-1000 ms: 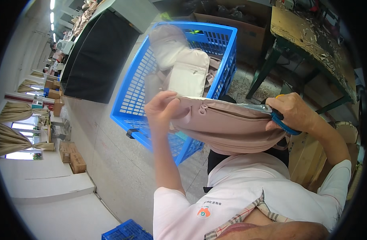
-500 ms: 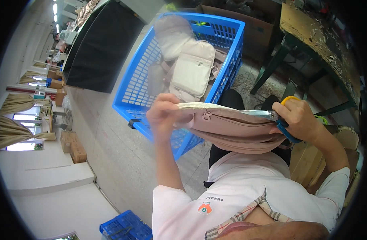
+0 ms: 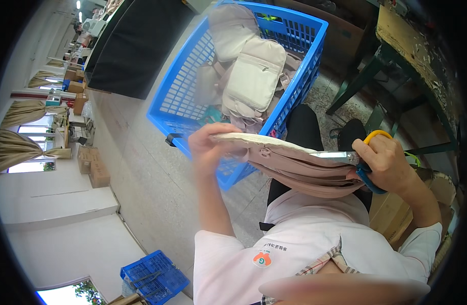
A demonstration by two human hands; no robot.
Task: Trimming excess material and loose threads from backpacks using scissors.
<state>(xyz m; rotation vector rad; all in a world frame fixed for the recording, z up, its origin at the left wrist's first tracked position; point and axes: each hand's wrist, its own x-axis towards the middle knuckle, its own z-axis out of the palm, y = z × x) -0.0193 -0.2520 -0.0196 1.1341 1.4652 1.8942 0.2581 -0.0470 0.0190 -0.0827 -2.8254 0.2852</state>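
Observation:
A dusty-pink bag with cream edging and several zipped layers is stretched across my front, above my lap. My left hand is closed on its left end, fingers over the cream edge. In my right hand is a pair of scissors with one yellow and one blue handle loop. Their silver blades point left along the bag's upper edge; whether they are parted cannot be made out. The right fingers also lie against the bag's right end.
Ahead stands a large blue plastic crate with cream and pink bags in it. A worn table with scraps is at the far right, cardboard beside my right arm. Another blue crate sits lower left, near cartons.
The view has shifted, so the large crate sits a little higher and further right. Both hands keep their hold; the bag and scissors appear slightly lower on the right.

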